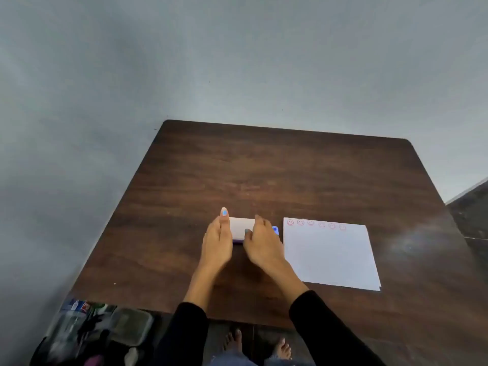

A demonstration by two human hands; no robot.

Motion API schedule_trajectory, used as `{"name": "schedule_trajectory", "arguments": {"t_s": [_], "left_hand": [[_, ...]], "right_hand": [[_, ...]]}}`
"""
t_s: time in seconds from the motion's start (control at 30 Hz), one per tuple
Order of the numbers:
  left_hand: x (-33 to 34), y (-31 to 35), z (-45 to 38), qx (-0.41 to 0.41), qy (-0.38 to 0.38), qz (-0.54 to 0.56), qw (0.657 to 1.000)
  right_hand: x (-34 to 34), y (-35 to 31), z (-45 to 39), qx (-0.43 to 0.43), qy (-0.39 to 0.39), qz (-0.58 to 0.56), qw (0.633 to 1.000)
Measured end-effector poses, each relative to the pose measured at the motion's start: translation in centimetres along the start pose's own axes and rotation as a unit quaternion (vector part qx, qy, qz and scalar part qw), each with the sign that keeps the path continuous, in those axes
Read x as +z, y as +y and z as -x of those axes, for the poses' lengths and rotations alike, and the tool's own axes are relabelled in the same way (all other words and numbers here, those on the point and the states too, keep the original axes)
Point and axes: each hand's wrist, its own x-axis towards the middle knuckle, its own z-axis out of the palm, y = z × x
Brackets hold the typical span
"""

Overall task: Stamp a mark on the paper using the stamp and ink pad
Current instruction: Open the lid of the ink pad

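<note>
We see both hands on a small pale box with a purple base, which we take to be the ink pad (241, 228), lying on the dark wooden table (264, 167) just to the left of the paper (330, 257). The left hand (217, 243) lies flat along the box's left end, fingers (224, 220) pressed together and stretched forward, bracing it. The right hand (261, 241) covers the box's right part, its fingers curled over the top with the thumb against the near face; whether they are lifting a lid or merely gripping, we cannot tell. A small blue piece (275, 230) peeks out just beyond the right hand, touching or nearly touching the paper's left edge (possibly the stamp, though too little shows to be sure).

The paper already bears a row of red smiley marks (316, 224) along its far edge, the rest blank.

We judge the ink pad light, rigid and smooth, so it would slide on the table unless pinned; holding its short ends while the lid is raised from a long edge seems sensible. The paper is thin and limp, apt to shift under a stamp, so a flat hand on its bare part would steady it.
</note>
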Motion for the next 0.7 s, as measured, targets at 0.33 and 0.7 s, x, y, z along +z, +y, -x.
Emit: {"name": "schedule_trajectory", "arguments": {"t_s": [0.33, 0.7], "left_hand": [[0.9, -2.1, -0.2, -0.043, -0.018, -0.008, 0.999], [0.7, -1.8, -0.5, -0.029, 0.008, 0.015, 0.999]], "right_hand": [[1.9, 0.5, -0.3, 0.048, -0.057, -0.002, 0.997], [1.4, -0.6, -0.5, 0.027, -0.027, -0.009, 0.999]]}}
